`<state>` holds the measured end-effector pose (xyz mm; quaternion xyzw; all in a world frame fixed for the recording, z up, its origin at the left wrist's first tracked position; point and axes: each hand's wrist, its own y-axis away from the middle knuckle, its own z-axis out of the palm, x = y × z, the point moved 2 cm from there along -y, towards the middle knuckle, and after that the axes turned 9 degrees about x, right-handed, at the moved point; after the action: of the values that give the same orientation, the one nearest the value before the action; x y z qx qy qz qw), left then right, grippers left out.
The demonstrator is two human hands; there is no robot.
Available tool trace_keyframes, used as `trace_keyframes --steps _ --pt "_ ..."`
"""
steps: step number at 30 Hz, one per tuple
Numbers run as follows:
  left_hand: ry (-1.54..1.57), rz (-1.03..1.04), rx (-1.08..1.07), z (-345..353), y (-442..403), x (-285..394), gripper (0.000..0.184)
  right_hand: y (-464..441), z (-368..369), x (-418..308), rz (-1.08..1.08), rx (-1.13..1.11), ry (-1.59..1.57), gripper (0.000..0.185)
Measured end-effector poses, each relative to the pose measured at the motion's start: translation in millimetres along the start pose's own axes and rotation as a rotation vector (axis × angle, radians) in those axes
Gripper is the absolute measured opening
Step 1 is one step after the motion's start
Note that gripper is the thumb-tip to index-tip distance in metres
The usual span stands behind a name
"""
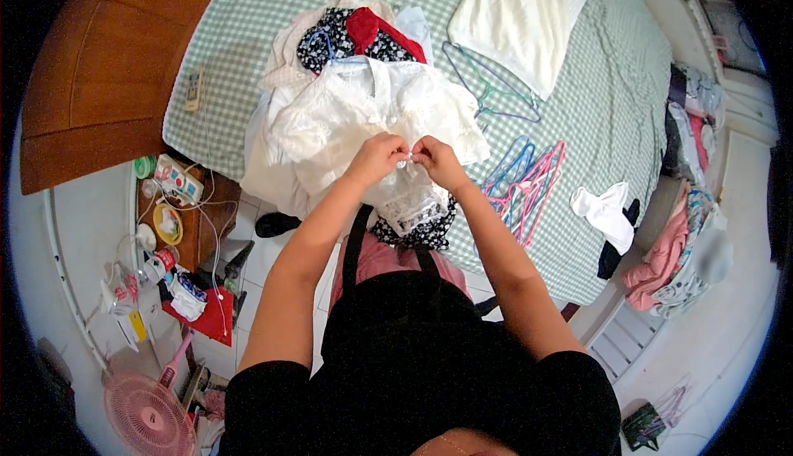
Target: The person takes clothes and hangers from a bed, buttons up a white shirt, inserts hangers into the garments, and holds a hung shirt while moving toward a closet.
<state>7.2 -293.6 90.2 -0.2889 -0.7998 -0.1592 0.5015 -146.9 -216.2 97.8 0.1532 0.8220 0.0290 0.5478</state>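
A white lace blouse (330, 121) lies spread over a pile of clothes at the near edge of the bed. Both hands meet at the middle of its front. My left hand (382, 159) pinches the white fabric edge with thumb and finger. Close beside it on the right, my right hand (438, 163) pinches the same front, the fingertips almost touching. Something small and white shows between the fingertips, too small to name. Under the blouse are a black floral garment (334, 28) with a red part (361, 30) and other pale clothes.
Blue and pink hangers (529, 187) lie right of the blouse on the checked bed (611, 125). More hangers (487, 92) and a cream garment (516, 18) are farther back. A white cloth (603, 212) lies right; a cluttered side table (194, 233) and pink fan (149, 415) stand left.
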Motion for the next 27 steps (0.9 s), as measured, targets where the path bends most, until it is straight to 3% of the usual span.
trace_keyframes --steps 9,14,27 --pt "0.028 -0.019 -0.063 -0.1 -3.1 -2.5 0.011 -1.5 3.9 3.5 0.060 -0.091 -0.021 0.008" --pt "-0.013 -0.068 0.026 12.5 -0.3 -5.7 0.008 1.3 14.6 9.5 0.031 0.122 0.055 0.007" --pt "-0.104 -0.154 0.237 38.3 8.8 4.8 0.006 10.8 23.0 9.3 0.004 0.343 0.197 0.007"
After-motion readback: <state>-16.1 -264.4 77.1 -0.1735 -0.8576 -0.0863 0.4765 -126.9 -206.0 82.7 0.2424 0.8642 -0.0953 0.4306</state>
